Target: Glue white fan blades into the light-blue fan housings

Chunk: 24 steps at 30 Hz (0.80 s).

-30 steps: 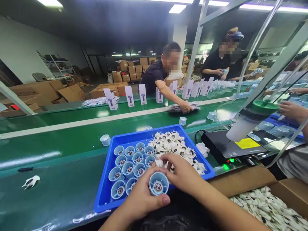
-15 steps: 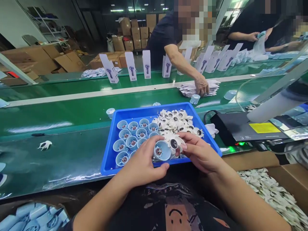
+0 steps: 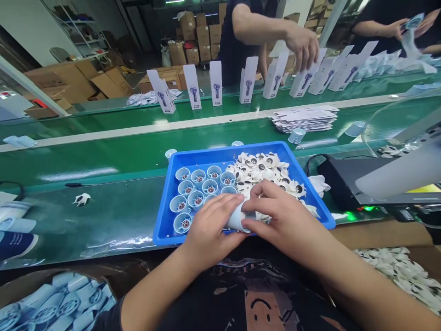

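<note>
Over the front edge of a blue tray, my left hand is wrapped round a light blue cup, whose open end faces right. Fingers of my right hand are bent at that open end, closed round a white fan piece that is mostly hidden by them. In the tray's left part stand several light blue cups with small motors inside. White fan pieces with dark centres are heaped in its right part.
A black device sits right of the tray. Beyond are flat cartons, upright white boxes and a co-worker's hand. Bins of blue parts and white pieces flank me.
My right hand has brought the white fan piece to the cup's mouth, and the cup has turned to face right. The co-worker's hand has moved from the flat cartons to the upright boxes.
</note>
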Tool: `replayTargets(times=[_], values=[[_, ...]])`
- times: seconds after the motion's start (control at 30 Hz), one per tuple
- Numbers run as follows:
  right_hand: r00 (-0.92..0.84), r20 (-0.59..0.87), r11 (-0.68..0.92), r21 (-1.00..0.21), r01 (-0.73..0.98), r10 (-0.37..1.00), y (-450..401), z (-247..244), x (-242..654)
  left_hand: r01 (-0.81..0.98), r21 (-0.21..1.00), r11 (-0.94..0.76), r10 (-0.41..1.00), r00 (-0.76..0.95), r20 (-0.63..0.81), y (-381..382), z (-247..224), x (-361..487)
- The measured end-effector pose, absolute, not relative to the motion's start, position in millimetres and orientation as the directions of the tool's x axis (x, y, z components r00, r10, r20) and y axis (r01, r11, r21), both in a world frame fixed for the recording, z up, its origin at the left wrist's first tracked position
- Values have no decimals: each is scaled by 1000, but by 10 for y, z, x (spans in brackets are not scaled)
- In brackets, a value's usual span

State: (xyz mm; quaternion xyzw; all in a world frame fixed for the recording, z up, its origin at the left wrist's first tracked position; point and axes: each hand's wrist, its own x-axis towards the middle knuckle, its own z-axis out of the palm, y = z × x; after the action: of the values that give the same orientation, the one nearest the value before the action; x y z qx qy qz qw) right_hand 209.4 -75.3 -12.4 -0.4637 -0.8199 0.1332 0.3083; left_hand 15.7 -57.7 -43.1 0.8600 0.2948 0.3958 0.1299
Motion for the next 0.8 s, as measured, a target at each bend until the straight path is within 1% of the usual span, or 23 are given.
replayTargets(times=[0.1,0.2,0.3,0.37,0.43,0.47,0.53,0.6,0.63,0.67,0.7,0.73,0.77,0.8], values=[[-391,432,580,-533,616,813,-698,-142,2087,442,447,-778,623,453,637,-603,-417,134],[-395,469,612,-565,553,790,-697,-145,2152,435,498,-751,660,469,587,-579,-417,75],[-379,529,649,-568,505,759,-726,-185,2199,445,547,-709,705,466,534,-527,-438,9],[-423,518,668,-544,507,743,-738,-231,2182,451,561,-695,719,449,530,-498,-450,-18],[-464,505,684,-494,537,728,-740,-254,2153,443,568,-693,720,448,530,-482,-453,-41],[-459,521,691,-470,549,720,-742,-248,2149,440,574,-691,722,449,526,-476,-452,-62],[-411,599,711,-439,549,687,-759,-204,2189,438,572,-693,720,442,534,-448,-449,-152],[-371,655,725,-416,549,658,-805,-165,2300,504,558,-660,749,379,543,-373,-445,-333],[-376,653,720,-401,566,658,-837,-174,2378,588,558,-586,799,303,519,-308,-441,-463],[-379,642,707,-383,595,667,-869,-213,2465,688,561,-461,861,193,471,-224,-434,-617],[-395,622,694,-356,625,676,-899,-284,2555,774,559,-297,912,57,405,-122,-423,-793],[-376,618,669,-348,656,691,-925,-384,2643,827,550,-115,941,-88,328,-4,-408,-985],[-358,619,656,-355,666,699,-947,-506,2723,843,536,38,943,-208,261,123,-393,-1185],[-337,627,651,-372,662,702,-967,-636,2790,840,524,139,930,-292,221,258,-379,-1384]])
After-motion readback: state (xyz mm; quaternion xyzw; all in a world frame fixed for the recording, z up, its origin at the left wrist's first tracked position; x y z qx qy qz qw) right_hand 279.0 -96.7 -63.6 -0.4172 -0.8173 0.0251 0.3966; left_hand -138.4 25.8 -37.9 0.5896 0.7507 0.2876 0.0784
